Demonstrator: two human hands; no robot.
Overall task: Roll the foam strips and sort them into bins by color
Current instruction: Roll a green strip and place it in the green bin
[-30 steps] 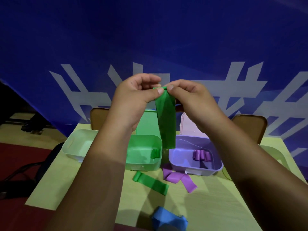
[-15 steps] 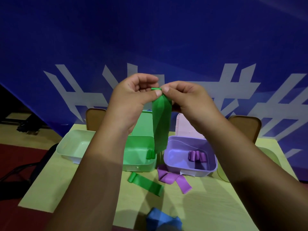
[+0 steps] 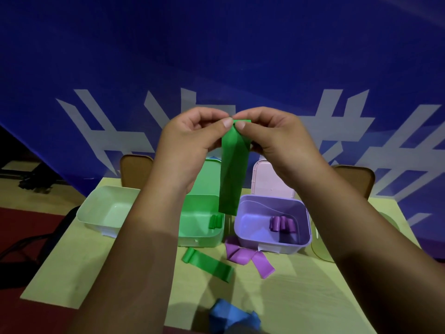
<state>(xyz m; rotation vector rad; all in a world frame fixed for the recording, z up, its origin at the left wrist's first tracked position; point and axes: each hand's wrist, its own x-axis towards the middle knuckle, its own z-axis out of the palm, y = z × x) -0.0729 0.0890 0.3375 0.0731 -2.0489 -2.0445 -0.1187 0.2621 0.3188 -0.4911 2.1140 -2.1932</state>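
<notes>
L hand & R hand are raised close to the head. Thumbs and forefingers of both pinch the top edge of a green strip; the other fingers are curled in w/ nothing else in them. The strip hangs straight down, its lower end in the air over the gap btwn the green and purple bins.

Step in hand, I'd say: starting the roll. To do it well:
- Make the first turn tight and square to the long edges.
- Keep both thumbs level so it doesn't cone.
- Walk the fingers down, letting the hanging weight give light tension.
- The foam looks thin and floppy and prob springs open, so keep a pinch on it till it's in the bin.

On the table, a blue strip lies crumpled at the near edge. Further in is a loose green strip, one end curled, and purple strips just in front of the purple bin. Toward the far edge the bins sit in a row: pale bin at left, green bin w/ green rolls by its right wall, then purple bin w/ purple rolls.

Vs 1 s ago: the hanging length looks abt the same, so no real turn has been made. More of the top edge now shows flat beside the R thumb. Nothing on the table has moved.
</notes>
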